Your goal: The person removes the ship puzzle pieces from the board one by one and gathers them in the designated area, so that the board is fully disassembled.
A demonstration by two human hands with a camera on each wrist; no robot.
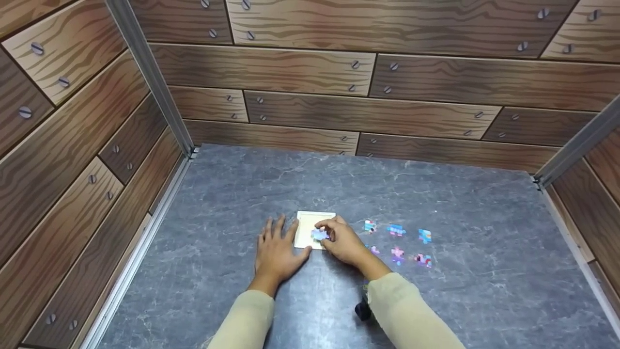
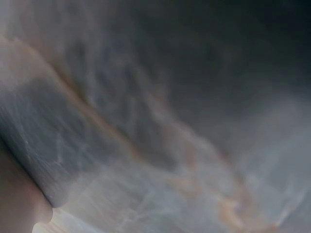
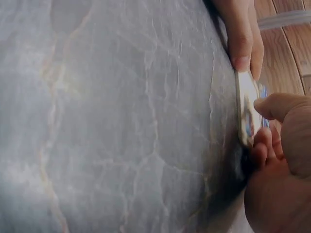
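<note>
A shallow pale puzzle tray (image 1: 306,222) lies on the grey marbled surface, between both hands. My right hand (image 1: 345,241) pinches a blue and purple jigsaw piece (image 1: 318,234) between thumb and fingers, over the tray. In the right wrist view the thumb (image 3: 274,106) is at the piece, beside the edge of the tray (image 3: 247,92). My left hand (image 1: 277,252) lies flat with its fingers spread, its thumb and index finger touching the tray's left side. The left wrist view is mostly blurred surface, with a bit of the hand (image 2: 19,204) in the lower corner.
Several loose jigsaw pieces lie right of the tray, among them a blue piece (image 1: 425,236), a pink one (image 1: 397,255) and a purple-red one (image 1: 424,260). A black object (image 1: 362,310) sits beside the right sleeve. Wood-patterned walls (image 1: 310,72) enclose the surface.
</note>
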